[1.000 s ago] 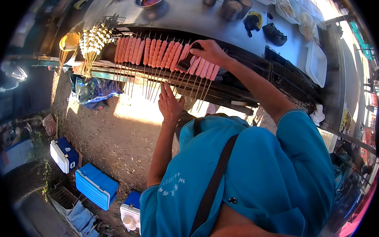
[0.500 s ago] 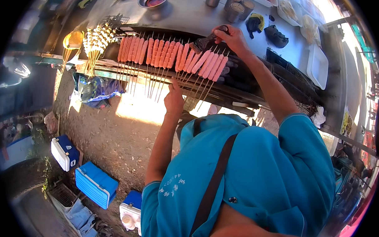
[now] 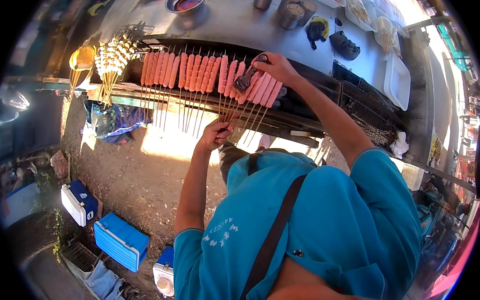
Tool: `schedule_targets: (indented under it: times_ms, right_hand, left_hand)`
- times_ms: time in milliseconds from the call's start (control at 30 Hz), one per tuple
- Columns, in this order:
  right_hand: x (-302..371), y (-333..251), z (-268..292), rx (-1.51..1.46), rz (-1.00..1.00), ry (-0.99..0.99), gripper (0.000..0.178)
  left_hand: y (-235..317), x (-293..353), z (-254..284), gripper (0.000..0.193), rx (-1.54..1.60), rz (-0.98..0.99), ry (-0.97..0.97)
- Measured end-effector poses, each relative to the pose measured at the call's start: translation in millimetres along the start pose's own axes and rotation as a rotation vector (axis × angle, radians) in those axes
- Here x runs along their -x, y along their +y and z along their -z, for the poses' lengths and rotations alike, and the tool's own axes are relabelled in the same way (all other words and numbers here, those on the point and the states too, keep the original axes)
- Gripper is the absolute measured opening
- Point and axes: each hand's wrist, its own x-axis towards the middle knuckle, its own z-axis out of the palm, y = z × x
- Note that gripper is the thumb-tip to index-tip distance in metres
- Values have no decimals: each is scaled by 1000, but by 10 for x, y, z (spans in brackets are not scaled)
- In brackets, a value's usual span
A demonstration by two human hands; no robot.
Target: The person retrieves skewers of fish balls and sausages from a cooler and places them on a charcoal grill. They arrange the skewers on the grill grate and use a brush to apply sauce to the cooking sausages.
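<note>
A long row of pink sausages [image 3: 185, 71] on thin skewers lies across a narrow grill, the stick ends pointing toward me. My right hand [image 3: 276, 68] is closed around the dark handle of a basting brush [image 3: 244, 81]. Its bristles rest on or just above sausages right of the middle. Below them, my left hand [image 3: 217, 135] is closed on the lower ends of several sausage skewers [image 3: 232, 108], which converge at its fingers. A few sausages at the right end are partly covered by my right hand.
Left of the sausages are skewers with white pieces [image 3: 115, 55] and an orange-yellow item on sticks [image 3: 82, 59]. Behind the grill, a steel counter bears a metal bowl [image 3: 185, 1], metal shakers [image 3: 292, 15] and a white tray [image 3: 397, 81]. Cool boxes [image 3: 121, 241] stand on the ground.
My right hand has brought the brush lower and slightly left over the sausages. My left hand has closed on several skewer ends, drawing them together. The view has shifted slightly.
</note>
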Motion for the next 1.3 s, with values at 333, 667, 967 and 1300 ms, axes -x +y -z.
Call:
schedule_targets:
  times_ms: [333, 667, 967, 1300]
  right_hand:
    - [-354, -311, -269, 158, 49, -20, 23]
    - [-24, -338, 69, 148, -39, -210, 26]
    - [64, -323, 80, 72, -11, -159, 19]
    - [-1827, -814, 111, 439, 454, 301, 17]
  left_hand:
    - [-115, -55, -8, 38, 182, -36, -38]
    - [-233, -107, -16, 35, 151, -142, 0]
    - [-164, -68, -121, 34, 36, -125, 101]
    - [-234, -82, -169, 34, -127, -174, 232]
